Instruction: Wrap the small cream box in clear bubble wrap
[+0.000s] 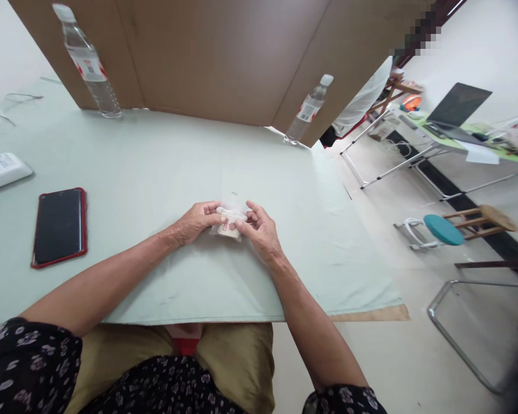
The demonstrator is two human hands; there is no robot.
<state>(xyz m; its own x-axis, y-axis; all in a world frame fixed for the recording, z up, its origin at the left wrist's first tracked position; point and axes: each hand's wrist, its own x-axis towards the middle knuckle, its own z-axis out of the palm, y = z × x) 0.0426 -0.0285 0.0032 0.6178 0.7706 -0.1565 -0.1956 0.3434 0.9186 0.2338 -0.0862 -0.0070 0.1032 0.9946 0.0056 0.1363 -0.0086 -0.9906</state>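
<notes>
A small clear plastic packet [229, 232] with a pale item inside, marked in red, is held between both hands just above the cloth. My left hand [197, 221] pinches its left side between thumb and fingers. On the opposite side, my right hand [261, 229] grips the packet with thumb and curled fingers. The packet's clear upper part stands up between the fingertips. What kind of item lies inside is too small to make out.
A pale green cloth [164, 161] covers the table. To the left lie a phone in a red case [60, 227] and a white box-like object [2, 171]. Behind, a brown cardboard panel [207, 63] stands with water bottles [90, 69] at either side. A stool [444, 230] is at right.
</notes>
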